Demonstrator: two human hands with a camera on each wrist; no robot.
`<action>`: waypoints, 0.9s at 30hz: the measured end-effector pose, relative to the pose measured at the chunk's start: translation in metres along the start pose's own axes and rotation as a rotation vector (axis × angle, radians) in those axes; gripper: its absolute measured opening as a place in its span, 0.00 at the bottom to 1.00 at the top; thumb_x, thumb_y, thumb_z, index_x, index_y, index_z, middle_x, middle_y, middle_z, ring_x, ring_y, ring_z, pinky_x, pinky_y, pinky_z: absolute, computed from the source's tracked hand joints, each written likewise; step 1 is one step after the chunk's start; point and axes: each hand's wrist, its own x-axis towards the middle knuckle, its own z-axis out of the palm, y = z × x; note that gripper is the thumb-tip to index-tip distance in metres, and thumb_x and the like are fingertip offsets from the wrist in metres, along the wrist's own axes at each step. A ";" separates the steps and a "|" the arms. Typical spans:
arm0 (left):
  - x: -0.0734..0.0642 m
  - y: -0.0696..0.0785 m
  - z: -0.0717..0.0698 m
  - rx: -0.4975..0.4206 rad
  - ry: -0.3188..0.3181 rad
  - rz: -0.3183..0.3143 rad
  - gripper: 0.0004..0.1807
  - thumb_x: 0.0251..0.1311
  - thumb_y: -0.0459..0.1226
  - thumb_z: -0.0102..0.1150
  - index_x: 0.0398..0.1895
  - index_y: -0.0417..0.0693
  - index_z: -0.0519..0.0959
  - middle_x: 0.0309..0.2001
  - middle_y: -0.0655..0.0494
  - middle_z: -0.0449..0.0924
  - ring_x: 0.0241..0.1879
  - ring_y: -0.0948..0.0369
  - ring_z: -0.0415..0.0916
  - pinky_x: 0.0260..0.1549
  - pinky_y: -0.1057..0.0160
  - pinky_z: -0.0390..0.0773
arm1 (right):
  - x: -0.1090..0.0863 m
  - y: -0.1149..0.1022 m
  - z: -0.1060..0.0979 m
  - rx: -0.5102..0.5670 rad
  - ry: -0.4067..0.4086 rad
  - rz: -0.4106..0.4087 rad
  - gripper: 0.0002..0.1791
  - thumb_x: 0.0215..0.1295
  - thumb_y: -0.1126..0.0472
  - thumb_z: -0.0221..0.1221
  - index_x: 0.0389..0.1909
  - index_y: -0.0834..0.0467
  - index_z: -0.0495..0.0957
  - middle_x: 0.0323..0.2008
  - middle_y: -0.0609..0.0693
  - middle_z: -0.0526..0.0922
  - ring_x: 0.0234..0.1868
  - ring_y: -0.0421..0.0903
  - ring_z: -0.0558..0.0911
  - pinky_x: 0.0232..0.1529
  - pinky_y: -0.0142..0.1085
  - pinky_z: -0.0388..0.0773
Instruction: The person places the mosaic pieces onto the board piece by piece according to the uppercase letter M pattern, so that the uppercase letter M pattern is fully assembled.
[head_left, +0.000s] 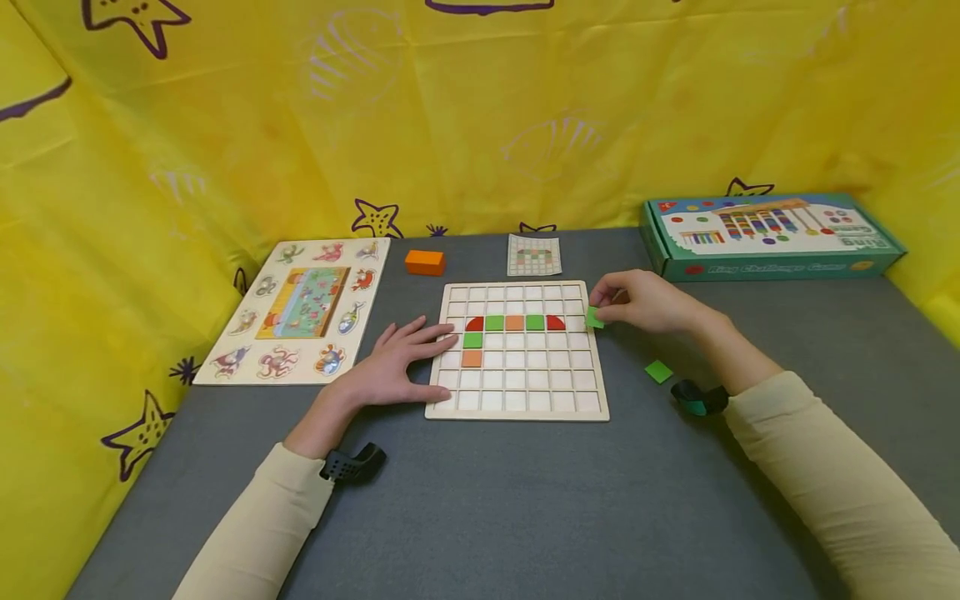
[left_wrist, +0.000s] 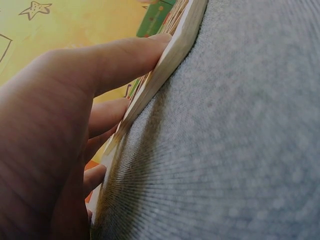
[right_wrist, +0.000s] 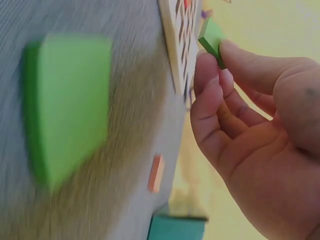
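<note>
My right hand (head_left: 643, 302) pinches a green square tile (head_left: 594, 317) at the right edge of the wooden grid board (head_left: 517, 416). In the right wrist view, thumb and fingertips grip that tile (right_wrist: 213, 37) by its sides. My left hand (head_left: 397, 364) rests on the board's left edge with fingers spread, its thumb on the rim in the left wrist view. Red rounded pieces (head_left: 555, 322), green squares (head_left: 494, 322) and orange squares (head_left: 471, 358) fill a row and part of a column on the board. Another green tile (head_left: 658, 372) lies on the table below my right hand.
Behind the board lie a pattern card (head_left: 534, 255) and an orange block (head_left: 425, 263). A sea-animal puzzle board (head_left: 292, 313) is at left, a green game box (head_left: 776, 237) at back right. The right wrist view shows a small orange piece (right_wrist: 156, 173) near the box.
</note>
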 end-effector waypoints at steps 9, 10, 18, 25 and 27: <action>0.000 0.000 -0.001 0.010 -0.003 -0.005 0.47 0.56 0.55 0.71 0.78 0.53 0.64 0.78 0.57 0.55 0.79 0.46 0.38 0.69 0.35 0.31 | 0.025 -0.024 0.019 0.015 -0.042 -0.040 0.04 0.68 0.67 0.64 0.42 0.62 0.81 0.36 0.51 0.81 0.37 0.49 0.77 0.41 0.42 0.72; 0.000 0.000 -0.001 0.009 -0.004 -0.006 0.47 0.56 0.55 0.71 0.78 0.53 0.64 0.78 0.57 0.55 0.79 0.46 0.38 0.69 0.35 0.31 | 0.027 -0.026 0.021 0.019 -0.048 -0.041 0.04 0.69 0.67 0.63 0.42 0.61 0.81 0.36 0.51 0.81 0.37 0.49 0.76 0.41 0.42 0.72; 0.000 0.000 0.000 0.009 -0.010 -0.013 0.47 0.56 0.56 0.70 0.78 0.53 0.63 0.78 0.58 0.55 0.79 0.47 0.38 0.69 0.36 0.31 | 0.043 -0.045 0.037 0.048 -0.100 -0.070 0.03 0.69 0.67 0.62 0.42 0.61 0.82 0.34 0.50 0.81 0.34 0.48 0.77 0.37 0.41 0.74; 0.001 -0.001 0.000 0.015 -0.011 -0.021 0.47 0.56 0.56 0.70 0.78 0.54 0.63 0.78 0.59 0.55 0.79 0.47 0.38 0.69 0.36 0.31 | 0.053 -0.054 0.051 0.027 -0.123 -0.104 0.02 0.69 0.67 0.61 0.40 0.60 0.82 0.34 0.49 0.80 0.35 0.47 0.76 0.40 0.40 0.73; 0.001 -0.001 0.001 0.016 -0.011 -0.022 0.47 0.56 0.57 0.70 0.78 0.55 0.63 0.78 0.59 0.55 0.79 0.47 0.38 0.69 0.36 0.31 | 0.056 -0.055 0.055 0.031 -0.128 -0.111 0.02 0.69 0.67 0.61 0.40 0.60 0.82 0.33 0.49 0.80 0.34 0.47 0.76 0.40 0.40 0.73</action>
